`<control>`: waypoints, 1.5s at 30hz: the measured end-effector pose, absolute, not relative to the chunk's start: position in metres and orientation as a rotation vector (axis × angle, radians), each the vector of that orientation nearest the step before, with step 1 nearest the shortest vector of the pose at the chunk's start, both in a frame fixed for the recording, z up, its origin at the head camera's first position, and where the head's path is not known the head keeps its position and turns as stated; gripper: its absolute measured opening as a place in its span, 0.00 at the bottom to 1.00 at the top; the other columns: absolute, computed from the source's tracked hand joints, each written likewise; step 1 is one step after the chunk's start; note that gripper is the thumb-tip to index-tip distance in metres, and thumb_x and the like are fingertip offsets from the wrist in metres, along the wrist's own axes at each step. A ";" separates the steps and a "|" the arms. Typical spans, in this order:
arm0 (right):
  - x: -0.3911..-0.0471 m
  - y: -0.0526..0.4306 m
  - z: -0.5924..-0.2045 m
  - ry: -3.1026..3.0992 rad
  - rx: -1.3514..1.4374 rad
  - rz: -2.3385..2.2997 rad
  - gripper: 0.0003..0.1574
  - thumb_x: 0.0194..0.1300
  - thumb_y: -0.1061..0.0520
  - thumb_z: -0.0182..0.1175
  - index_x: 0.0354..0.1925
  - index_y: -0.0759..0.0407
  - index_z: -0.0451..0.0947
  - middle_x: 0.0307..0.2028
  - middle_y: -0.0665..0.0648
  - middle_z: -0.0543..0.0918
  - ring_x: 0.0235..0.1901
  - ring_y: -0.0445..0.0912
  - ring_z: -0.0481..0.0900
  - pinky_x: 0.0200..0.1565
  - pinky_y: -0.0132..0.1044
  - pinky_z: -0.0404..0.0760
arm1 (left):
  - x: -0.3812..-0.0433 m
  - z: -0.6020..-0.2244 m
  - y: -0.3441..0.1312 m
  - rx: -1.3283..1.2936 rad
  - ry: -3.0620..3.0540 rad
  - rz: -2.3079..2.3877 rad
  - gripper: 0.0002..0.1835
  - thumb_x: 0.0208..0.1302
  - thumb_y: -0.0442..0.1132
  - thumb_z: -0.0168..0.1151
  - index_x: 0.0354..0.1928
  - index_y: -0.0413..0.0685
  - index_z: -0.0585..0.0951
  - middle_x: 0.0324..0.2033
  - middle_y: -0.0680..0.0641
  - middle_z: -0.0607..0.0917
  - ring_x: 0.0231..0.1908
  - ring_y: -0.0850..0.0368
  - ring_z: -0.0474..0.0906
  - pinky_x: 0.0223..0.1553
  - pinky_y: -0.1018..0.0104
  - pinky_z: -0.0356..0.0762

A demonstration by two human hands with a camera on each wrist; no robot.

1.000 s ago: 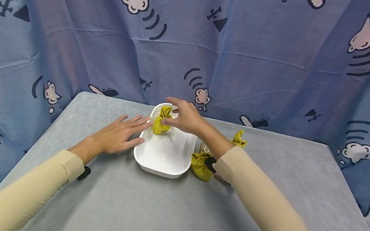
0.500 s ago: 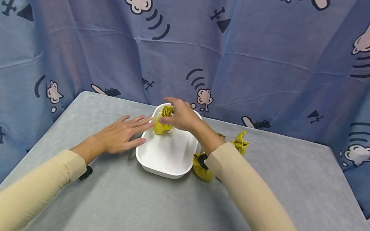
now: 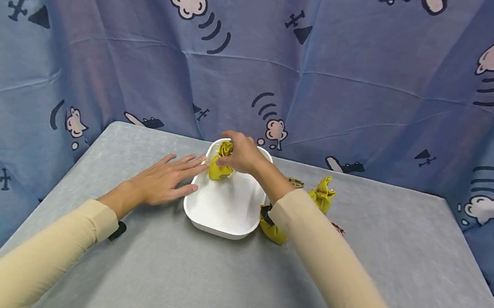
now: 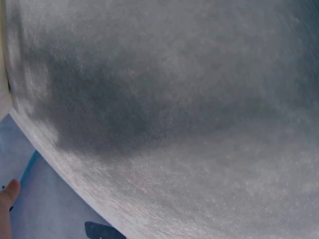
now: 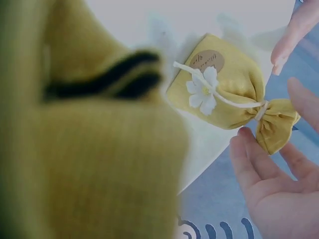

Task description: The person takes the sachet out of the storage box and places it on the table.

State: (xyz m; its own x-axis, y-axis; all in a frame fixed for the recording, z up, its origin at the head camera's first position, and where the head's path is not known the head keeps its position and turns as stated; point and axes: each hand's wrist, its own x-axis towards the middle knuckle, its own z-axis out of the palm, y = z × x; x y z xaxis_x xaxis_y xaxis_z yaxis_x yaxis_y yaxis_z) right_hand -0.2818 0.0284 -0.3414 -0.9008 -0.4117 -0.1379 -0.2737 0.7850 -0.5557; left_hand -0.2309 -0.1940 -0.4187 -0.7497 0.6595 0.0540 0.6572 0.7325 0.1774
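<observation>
A white tray (image 3: 225,213) sits on the grey table. Inside its far left part lies a small yellow cloth pouch (image 3: 220,172); the right wrist view shows its tied neck, a white flower, a cord and a round brown label. My right hand (image 3: 244,156) reaches over the tray, its thumb and fingers spread around the pouch's neck end, fingertips at the cloth but not curled round it. With straight fingers, my left hand (image 3: 166,180) rests at the tray's left rim. In the left wrist view only table surface and a fingertip (image 4: 10,191) show.
Right of the tray stand two more yellow pouches, one near (image 3: 275,233) and one farther back (image 3: 323,194). A brown patterned bundle (image 3: 296,183) and a reddish one (image 3: 338,229) are partly hidden by my right arm. A blue patterned curtain (image 3: 354,85) hangs behind the table.
The pouch in the tray has turned slightly, and its dangling cord no longer shows in the head view. My right forearm has shifted a little leftward; my left hand stays put.
</observation>
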 end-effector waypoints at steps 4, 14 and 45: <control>-0.283 0.027 -0.345 2.727 -0.522 -0.811 0.42 0.52 0.57 0.69 0.63 0.55 0.65 0.58 0.56 0.73 0.55 0.50 0.70 0.54 0.40 0.72 | -0.231 -0.419 -0.194 1.110 2.910 0.299 0.33 0.68 0.65 0.31 0.72 0.64 0.50 0.71 0.56 0.49 0.70 0.55 0.44 0.62 0.39 0.45; -0.284 0.021 -0.348 2.729 -0.559 -0.885 0.31 0.54 0.62 0.66 0.58 0.60 0.72 0.54 0.57 0.76 0.53 0.49 0.73 0.53 0.37 0.74 | -0.231 -0.419 -0.194 1.112 2.902 0.316 0.33 0.68 0.65 0.31 0.72 0.64 0.49 0.71 0.56 0.49 0.70 0.55 0.43 0.63 0.39 0.44; -0.275 0.041 -0.313 2.819 -0.700 -1.079 0.23 0.55 0.64 0.65 0.51 0.60 0.76 0.44 0.57 0.82 0.42 0.47 0.80 0.43 0.34 0.78 | -0.230 -0.418 -0.192 1.091 2.914 0.306 0.32 0.69 0.60 0.38 0.72 0.63 0.50 0.71 0.55 0.50 0.70 0.53 0.45 0.63 0.39 0.45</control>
